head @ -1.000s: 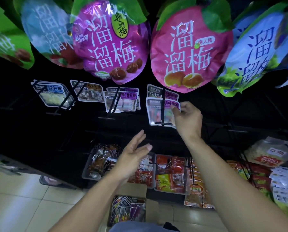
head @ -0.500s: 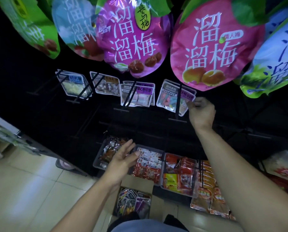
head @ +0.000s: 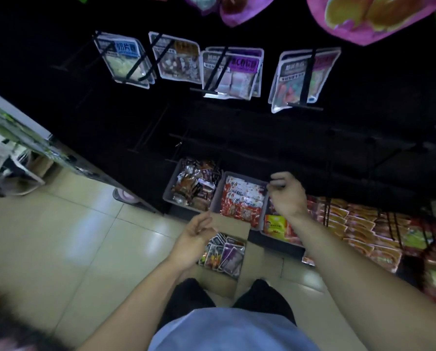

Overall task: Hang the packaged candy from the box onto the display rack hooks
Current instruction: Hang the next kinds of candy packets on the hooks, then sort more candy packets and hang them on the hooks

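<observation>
Floor (head: 59, 236): glossy beige tiles with dark grout lines, reflecting overhead light.
Back wall (head: 47, 59): black, very dim.
Shelving unit (head: 34, 138): at left, angled, light-coloured top edge.
Lighting: low; brightest on floor.

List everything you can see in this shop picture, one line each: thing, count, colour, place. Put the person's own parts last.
Cardboard box: one, brown, on the floor between the person's feet.
Candy packs in box: several, purple and mixed colours, standing inside it.
Candy packs on hooks: four groups, clear with blue, brown or purple labels, upper row of the rack.
Display rack: one, black, filling the dark middle.
Large bags: at least two, pink and purple, along the top edge.
Grey bins: at least two, holding red and brown snack packs, bottom shelf.
Orange packs: many, stacked at lower right.
Floor tiles: pale, lower left.
Left hand: one, empty, over the box.
Right hand: one, loosely curled, empty, above the bins.
</observation>
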